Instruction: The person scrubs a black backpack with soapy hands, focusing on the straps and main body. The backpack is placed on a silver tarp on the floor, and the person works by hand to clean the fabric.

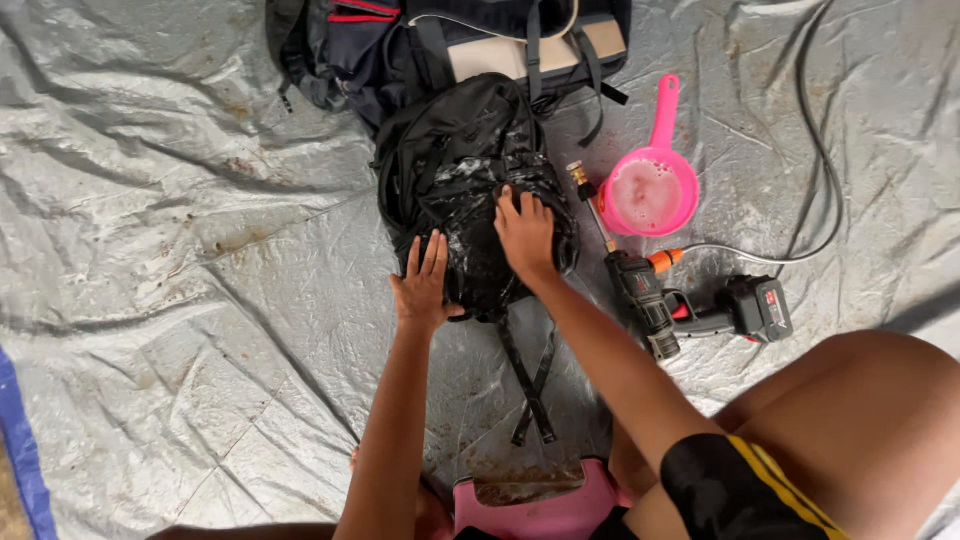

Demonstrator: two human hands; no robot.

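Both open hands, left (422, 283) and right (526, 232), press flat on wet black backpack (470, 180); pink scoop (648, 190) seemingly holds suds.

- Two backpacks: a black backpack (470, 190), a navy backpack (440, 45)
- One pink scoop (648, 185)
- One cordless spray gun (665, 295)
- One pink stool (535, 505)
- One grey tarpaulin (160, 270)

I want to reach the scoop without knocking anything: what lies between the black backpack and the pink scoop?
In the head view, a brass-tipped spray nozzle lies between black backpack and pink scoop.
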